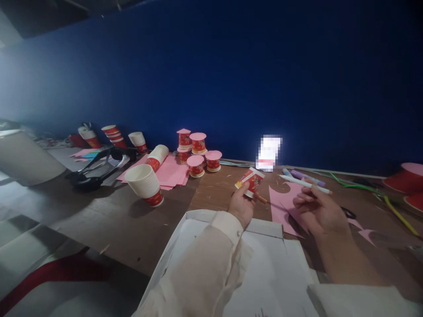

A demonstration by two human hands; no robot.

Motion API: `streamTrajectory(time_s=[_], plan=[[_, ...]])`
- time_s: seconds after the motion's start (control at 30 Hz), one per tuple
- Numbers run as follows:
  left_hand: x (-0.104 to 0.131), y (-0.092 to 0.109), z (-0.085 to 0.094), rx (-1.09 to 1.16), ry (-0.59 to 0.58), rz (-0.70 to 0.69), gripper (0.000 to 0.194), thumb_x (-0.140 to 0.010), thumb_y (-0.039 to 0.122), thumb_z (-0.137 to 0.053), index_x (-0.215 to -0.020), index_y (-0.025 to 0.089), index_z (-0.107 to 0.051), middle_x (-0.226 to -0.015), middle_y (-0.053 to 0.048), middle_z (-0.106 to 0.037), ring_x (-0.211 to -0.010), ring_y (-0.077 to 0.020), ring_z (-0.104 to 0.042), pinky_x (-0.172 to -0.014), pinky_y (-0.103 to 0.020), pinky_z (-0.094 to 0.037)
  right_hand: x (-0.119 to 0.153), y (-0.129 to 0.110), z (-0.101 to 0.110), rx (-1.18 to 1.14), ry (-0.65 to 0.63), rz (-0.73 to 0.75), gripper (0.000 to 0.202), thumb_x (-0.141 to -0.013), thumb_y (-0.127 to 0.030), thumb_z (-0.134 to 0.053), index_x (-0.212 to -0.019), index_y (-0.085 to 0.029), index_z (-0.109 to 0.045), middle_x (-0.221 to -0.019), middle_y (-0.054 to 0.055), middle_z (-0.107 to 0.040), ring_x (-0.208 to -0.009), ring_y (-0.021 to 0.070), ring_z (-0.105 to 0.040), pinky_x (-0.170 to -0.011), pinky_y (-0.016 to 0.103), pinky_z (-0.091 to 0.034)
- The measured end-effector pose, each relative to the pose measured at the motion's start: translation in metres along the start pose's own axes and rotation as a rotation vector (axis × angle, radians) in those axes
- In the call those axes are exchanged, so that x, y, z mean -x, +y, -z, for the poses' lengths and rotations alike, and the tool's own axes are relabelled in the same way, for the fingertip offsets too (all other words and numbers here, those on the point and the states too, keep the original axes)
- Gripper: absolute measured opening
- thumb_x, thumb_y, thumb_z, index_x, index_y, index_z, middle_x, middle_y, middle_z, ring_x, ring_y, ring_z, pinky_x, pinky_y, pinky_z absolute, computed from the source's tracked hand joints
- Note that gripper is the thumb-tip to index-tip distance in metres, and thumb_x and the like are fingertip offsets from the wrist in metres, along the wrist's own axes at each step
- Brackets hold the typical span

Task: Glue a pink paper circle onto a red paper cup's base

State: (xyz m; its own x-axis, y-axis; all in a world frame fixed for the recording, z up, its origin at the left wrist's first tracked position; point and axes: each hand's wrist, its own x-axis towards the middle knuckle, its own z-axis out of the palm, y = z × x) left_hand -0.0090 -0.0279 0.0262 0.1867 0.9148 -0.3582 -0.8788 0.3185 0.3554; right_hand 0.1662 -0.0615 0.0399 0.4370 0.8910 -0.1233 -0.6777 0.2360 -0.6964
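My left hand (243, 206) is closed around a red-and-white printed paper cup (254, 179), tilted on its side above the table. An orange stick (262, 200) shows just beyond that hand; whether it is held or lies on the table I cannot tell. To the right, my right hand (325, 211) pinches a white marker (297, 179), its tip pointing left toward the cup. Below the marker lies a pink sheet (279, 215) with round pieces cut out. Part of a dark scissors handle (348, 213) shows beside my right wrist.
Pink-topped red cups (197, 143) are grouped by the blue wall. Left of them stand a cup stack (144, 185), pink sheets (172, 176) and a black strapped headset (89, 181). A white box lid (264, 255) lies under my forearms. Purple markers (307, 177) and a lit phone (269, 152) are behind.
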Motion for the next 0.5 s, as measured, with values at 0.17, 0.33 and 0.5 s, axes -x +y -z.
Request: streamTrajectory(time_s=[0.17,0.33,0.5], plan=[[0.0021,-0.0015,0.0,-0.003,-0.018,-0.022,0.01,-0.09,0.008,-0.06,-0.094,0.012,-0.068,-0.092,-0.008,-0.071,-0.075,-0.0123,-0.067,-0.064,-0.021,-0.055,-0.0032,0.0004,0.0022,-0.007,-0.002,0.015,0.022,-0.069,-0.023,-0.087,-0.08,-0.021,-0.069,-0.071,-0.006,-0.056,-0.053,0.0009,-0.037,-0.049,0.013,-0.043],[0.0064,-0.0014,-0.0022,-0.011,-0.01,-0.014,0.01,-0.089,0.007,-0.059,-0.093,0.012,-0.067,-0.088,-0.007,-0.07,-0.072,-0.0119,-0.066,-0.065,-0.021,-0.056,-0.0027,0.0011,0.0018,-0.004,-0.008,-0.003,0.021,-0.072,-0.027,-0.087,-0.084,-0.024,-0.071,-0.067,-0.007,-0.055,-0.051,0.0019,-0.038,-0.046,0.014,-0.041],[0.0058,-0.0015,-0.0026,-0.026,-0.007,-0.014,0.009,-0.087,0.008,-0.061,-0.09,0.012,-0.068,-0.089,-0.007,-0.07,-0.073,-0.012,-0.066,-0.066,-0.022,-0.056,-0.0051,0.003,0.0051,0.05,-0.06,0.002,0.026,-0.071,-0.034,-0.088,-0.088,-0.025,-0.071,-0.068,-0.006,-0.058,-0.05,0.0021,-0.039,-0.046,0.015,-0.04]])
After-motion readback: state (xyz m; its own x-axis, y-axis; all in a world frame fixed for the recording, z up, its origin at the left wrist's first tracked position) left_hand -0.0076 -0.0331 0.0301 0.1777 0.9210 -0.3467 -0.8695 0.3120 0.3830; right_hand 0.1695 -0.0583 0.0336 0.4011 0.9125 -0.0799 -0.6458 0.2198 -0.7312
